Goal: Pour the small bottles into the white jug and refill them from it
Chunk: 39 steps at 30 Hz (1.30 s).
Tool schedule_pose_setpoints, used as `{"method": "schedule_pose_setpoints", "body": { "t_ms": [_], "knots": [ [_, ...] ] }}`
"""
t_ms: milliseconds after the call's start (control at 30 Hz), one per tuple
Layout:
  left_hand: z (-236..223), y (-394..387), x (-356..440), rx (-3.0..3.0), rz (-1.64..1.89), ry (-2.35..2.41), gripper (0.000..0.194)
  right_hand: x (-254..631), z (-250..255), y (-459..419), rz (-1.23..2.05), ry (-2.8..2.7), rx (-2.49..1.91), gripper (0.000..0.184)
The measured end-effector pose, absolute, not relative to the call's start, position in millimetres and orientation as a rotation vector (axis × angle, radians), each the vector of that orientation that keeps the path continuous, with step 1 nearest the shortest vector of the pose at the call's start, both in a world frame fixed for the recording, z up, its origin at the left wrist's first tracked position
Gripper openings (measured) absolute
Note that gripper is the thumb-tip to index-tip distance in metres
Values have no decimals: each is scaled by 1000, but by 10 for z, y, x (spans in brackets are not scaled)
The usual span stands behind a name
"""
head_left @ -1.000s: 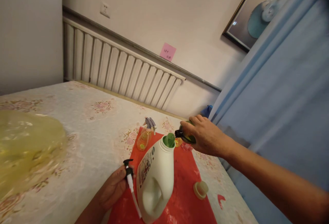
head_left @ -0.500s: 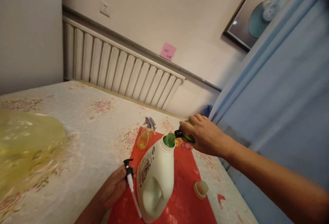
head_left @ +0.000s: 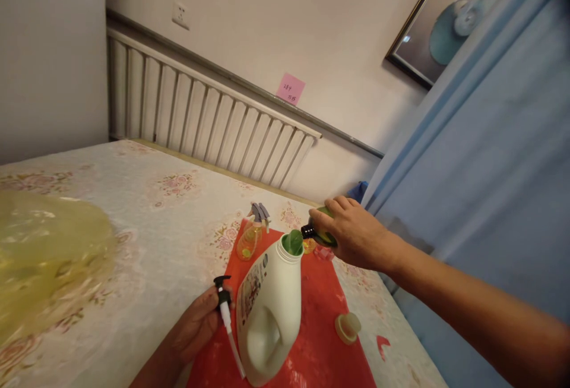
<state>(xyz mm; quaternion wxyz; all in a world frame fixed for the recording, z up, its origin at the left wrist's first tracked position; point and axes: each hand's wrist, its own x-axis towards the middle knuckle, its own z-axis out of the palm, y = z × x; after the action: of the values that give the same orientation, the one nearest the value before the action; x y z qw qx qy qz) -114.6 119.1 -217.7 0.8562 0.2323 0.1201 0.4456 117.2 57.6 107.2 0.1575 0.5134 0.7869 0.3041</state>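
Note:
My right hand (head_left: 351, 230) grips a dark green bottle (head_left: 328, 238), tipped sideways so that its black neck points at the mouth of a large white jug (head_left: 278, 299). A green spout insert shows inside the jug's mouth. Whether liquid is flowing, I cannot make out. With closed fingers, my left hand (head_left: 198, 322) holds a black pump dispenser head (head_left: 224, 297), its white tube hanging down beside the jug. The jug stands upright on a red mat (head_left: 323, 316), and a pale cap (head_left: 348, 327) lies to its right.
Behind the jug stands a clear spray bottle (head_left: 252, 239) with a grey trigger. A translucent yellow basin (head_left: 53, 257) sits at the left on the floral tablecloth (head_left: 155, 245). A red scrap (head_left: 382, 346) lies near the right edge. Blue curtain (head_left: 485, 198) hangs at the right.
Almost nothing differs. The dark green bottle and my right hand have shifted very slightly to the left; my left hand and the pump head stay in place.

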Motion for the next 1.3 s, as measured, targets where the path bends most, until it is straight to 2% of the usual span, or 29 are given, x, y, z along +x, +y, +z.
{"method": "schedule_pose_setpoints", "body": {
  "t_ms": [633,1300],
  "knots": [
    [-2180,1192,-1137,478,939,261,20,1115,1074,610,960,2210,1358,58],
    [-2164,1183,-1144,478,940,244,23,1013,1116,586,1040,2160,1288,45]
  ]
}}
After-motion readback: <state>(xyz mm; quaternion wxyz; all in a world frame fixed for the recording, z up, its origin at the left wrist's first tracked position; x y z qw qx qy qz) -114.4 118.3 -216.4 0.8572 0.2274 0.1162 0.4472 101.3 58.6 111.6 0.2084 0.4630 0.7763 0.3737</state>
